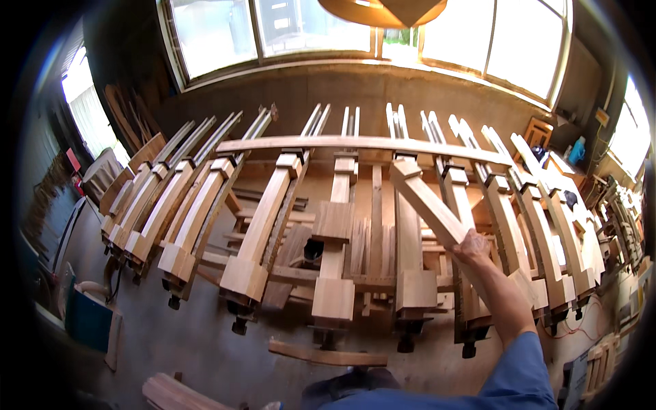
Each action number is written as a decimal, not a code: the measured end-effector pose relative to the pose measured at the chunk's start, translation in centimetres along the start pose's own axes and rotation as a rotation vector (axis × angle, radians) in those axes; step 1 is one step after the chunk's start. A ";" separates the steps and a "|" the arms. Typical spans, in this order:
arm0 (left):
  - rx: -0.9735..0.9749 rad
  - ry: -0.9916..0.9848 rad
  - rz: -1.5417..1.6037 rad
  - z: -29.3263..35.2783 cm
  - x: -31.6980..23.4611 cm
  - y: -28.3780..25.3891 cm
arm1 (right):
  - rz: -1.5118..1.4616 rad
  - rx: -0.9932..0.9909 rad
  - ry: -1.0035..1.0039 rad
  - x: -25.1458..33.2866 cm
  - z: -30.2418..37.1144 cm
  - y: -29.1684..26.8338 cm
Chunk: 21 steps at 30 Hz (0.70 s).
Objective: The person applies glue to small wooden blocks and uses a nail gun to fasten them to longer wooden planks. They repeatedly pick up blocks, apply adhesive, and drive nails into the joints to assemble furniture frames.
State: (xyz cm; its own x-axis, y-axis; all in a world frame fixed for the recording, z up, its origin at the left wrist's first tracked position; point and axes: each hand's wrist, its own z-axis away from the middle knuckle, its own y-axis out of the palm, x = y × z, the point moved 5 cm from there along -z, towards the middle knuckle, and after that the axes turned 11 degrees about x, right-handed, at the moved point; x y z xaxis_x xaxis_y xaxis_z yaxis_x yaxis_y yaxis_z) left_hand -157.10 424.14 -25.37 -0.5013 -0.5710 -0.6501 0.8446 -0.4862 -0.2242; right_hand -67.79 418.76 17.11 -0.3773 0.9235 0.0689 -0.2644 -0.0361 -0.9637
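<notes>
My right hand (473,247) is closed around the near end of a square wooden post (430,205). The post slants up and to the left over the row of clamps, its far end near a long thin wooden strip (362,142) laid across the rack. Beside it, more pale posts lie in metal bar clamps, among them one (408,239) just left of the held post and another (459,195) to its right. Wooden blocks (244,279) sit at the near ends of several clamps. My left hand does not show.
A short board (328,353) lies in front of my body, and another timber (179,394) reaches in at the lower left. Stacked offcuts (362,249) show under the rack. Wood pieces (618,225) crowd the right side. A lamp (383,10) hangs before the windows.
</notes>
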 end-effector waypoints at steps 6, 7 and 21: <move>-0.041 0.205 0.081 2.3 -19.0 1.9 | 0.027 -0.057 -0.081 -0.2 -2.0 4.2; -0.065 0.230 0.039 3.4 -23.9 3.3 | 0.001 -0.070 -0.096 -0.1 -1.8 4.3; 0.569 0.581 -1.328 3.4 -44.1 12.8 | 0.123 -0.372 -0.162 0.4 5.4 2.2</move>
State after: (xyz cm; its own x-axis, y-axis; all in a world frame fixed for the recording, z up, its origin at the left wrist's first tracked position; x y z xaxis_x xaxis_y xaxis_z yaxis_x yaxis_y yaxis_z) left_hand -124.76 440.87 2.89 -0.5510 0.7164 -0.4279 -0.3771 -0.6712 -0.6381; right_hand -73.32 416.96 16.43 -0.5289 0.8477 -0.0411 0.1179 0.0255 -0.9927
